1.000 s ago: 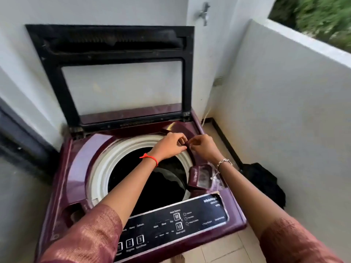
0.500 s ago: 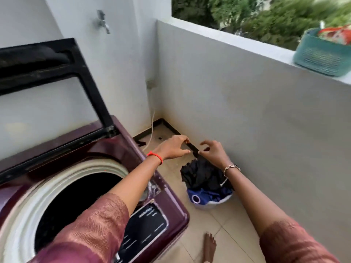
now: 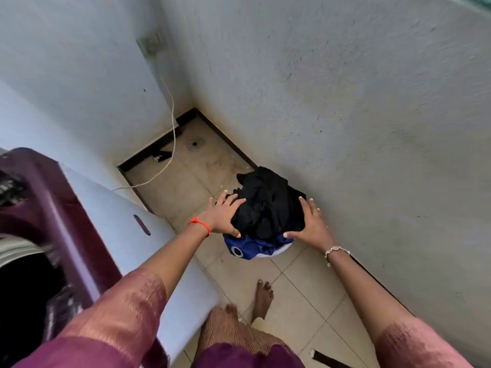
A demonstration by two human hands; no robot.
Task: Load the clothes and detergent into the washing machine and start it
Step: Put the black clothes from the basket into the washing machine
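Fingers (image 3: pixel 228 200) of the left hand (image 3: pixel 221 216) are spreading wide over the left side of the black clothes (image 3: pixel 268 205), with the thumb pressing at the lower edge of the heap. Those of the right hand (image 3: pixel 310 224) are also splaying wide, lying against the right side of the same heap, so both hands are flanking it without closing round it. The black clothes are sitting piled on a blue garment (image 3: pixel 249 247) in a white basket (image 3: pixel 281 252), which is standing on the tiled floor (image 3: pixel 300 288) just beside the grey wall (image 3: pixel 372 128). The maroon washing machine (image 3: pixel 53 208) is standing to the left, well apart from the heap, its drum opening showing dark at the frame's edge. A red thread is circling the left wrist and a bracelet the right. A bare foot (image 3: pixel 263 296) is resting on the tiles below the basket.
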